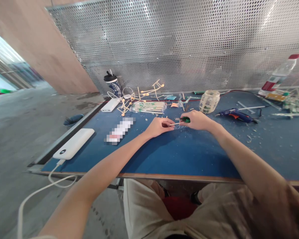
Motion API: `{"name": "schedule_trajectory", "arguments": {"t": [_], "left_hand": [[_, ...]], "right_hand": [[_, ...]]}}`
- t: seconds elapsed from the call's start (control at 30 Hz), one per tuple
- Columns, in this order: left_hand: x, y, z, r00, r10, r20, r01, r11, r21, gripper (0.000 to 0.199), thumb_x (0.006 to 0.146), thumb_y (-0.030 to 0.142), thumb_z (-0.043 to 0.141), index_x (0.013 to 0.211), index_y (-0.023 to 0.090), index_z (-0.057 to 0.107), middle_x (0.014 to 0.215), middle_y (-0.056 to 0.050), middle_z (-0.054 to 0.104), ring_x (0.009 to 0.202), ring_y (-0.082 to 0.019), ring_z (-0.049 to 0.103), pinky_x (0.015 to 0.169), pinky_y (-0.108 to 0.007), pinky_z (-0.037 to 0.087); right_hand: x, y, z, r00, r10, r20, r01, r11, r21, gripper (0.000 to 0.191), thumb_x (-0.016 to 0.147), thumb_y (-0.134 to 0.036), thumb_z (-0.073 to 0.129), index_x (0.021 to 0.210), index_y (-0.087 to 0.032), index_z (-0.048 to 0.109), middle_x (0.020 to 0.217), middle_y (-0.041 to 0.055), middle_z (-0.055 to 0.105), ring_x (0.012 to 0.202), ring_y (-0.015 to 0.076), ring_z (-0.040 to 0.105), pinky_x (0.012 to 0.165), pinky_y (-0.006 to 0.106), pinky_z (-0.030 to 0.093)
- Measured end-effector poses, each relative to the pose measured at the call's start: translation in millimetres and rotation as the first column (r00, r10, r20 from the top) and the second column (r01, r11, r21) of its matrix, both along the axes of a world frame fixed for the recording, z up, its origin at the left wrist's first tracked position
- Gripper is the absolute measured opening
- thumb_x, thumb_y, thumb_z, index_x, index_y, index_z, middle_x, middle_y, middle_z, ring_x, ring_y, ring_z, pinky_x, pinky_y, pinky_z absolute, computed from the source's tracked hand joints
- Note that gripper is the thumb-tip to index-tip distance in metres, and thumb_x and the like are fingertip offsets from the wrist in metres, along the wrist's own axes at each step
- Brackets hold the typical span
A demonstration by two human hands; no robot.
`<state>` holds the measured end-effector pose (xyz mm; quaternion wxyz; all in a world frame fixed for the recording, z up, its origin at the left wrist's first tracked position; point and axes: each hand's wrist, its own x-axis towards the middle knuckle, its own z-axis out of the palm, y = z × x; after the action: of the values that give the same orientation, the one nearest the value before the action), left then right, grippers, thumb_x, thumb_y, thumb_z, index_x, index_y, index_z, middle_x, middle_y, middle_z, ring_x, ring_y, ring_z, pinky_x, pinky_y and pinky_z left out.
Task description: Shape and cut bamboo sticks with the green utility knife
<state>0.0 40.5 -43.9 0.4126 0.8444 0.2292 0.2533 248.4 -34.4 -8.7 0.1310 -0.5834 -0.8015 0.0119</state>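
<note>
Over the middle of the blue table my left hand (159, 127) is closed, pinching a thin pale stick (174, 124) between thumb and fingers. The stick points right, toward my other hand. My right hand (198, 120) is wrapped round a small green-handled tool (186, 119). Its dark, narrow end points left, close above the stick; I cannot tell whether they touch, or what kind of tool it is. Some clear plastic lies on the table under both hands. Behind the left hand is a clear packet of wooden sticks (149, 107).
A glue gun (236, 115) and a pale openwork cup (209, 101) are right of my hands. Stick frames (153, 90) stand behind; a plastic bottle (276, 78) is at back right. White power banks (74, 143) and a pixelated item (120, 131) lie left. A perforated metal panel (151, 43) rises behind.
</note>
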Motion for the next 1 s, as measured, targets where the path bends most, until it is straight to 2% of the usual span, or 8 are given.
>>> {"name": "schedule_trajectory", "arguments": {"t": [0.2, 0.53, 1.0], "left_hand": [[2, -3, 3.5, 0.999, 0.048, -0.016, -0.047, 0.997, 0.062, 0.036, 0.083, 0.046, 0.077, 0.106, 0.02, 0.078, 0.093, -0.006, 0.08, 0.081, -0.018, 0.074, 0.076, -0.029, 0.058], [8, -17, 12.7, 0.985, 0.165, -0.043, -0.156, 0.973, 0.167, 0.025, 0.09, 0.042, 0.071, 0.103, 0.024, 0.081, 0.099, -0.004, 0.081, 0.084, -0.019, 0.075, 0.084, -0.032, 0.059], [8, -18, 9.8, 0.986, 0.142, -0.09, -0.124, 0.975, 0.184, 0.03, 0.087, 0.037, 0.074, 0.113, 0.023, 0.078, 0.105, -0.003, 0.081, 0.085, -0.017, 0.075, 0.081, -0.03, 0.059]], "right_hand": [[0, 0, 1.6, 1.0, 0.029, 0.0, -0.029, 1.0, -0.005, 0.028, 0.095, -0.051, 0.055, 0.101, -0.028, 0.068, 0.089, 0.0024, 0.074, 0.082, 0.0211, 0.066, 0.072, 0.032, 0.042], [0, -1, 2.1, 0.999, 0.046, -0.018, -0.046, 0.999, -0.011, 0.027, 0.096, -0.051, 0.055, 0.102, -0.028, 0.069, 0.093, 0.0028, 0.075, 0.085, 0.0222, 0.067, 0.072, 0.032, 0.042], [1, 1, 1.8, 0.998, 0.059, -0.035, -0.06, 0.998, -0.013, 0.023, 0.096, -0.048, 0.057, 0.102, -0.028, 0.068, 0.094, 0.0028, 0.076, 0.084, 0.0221, 0.068, 0.07, 0.031, 0.042]]}}
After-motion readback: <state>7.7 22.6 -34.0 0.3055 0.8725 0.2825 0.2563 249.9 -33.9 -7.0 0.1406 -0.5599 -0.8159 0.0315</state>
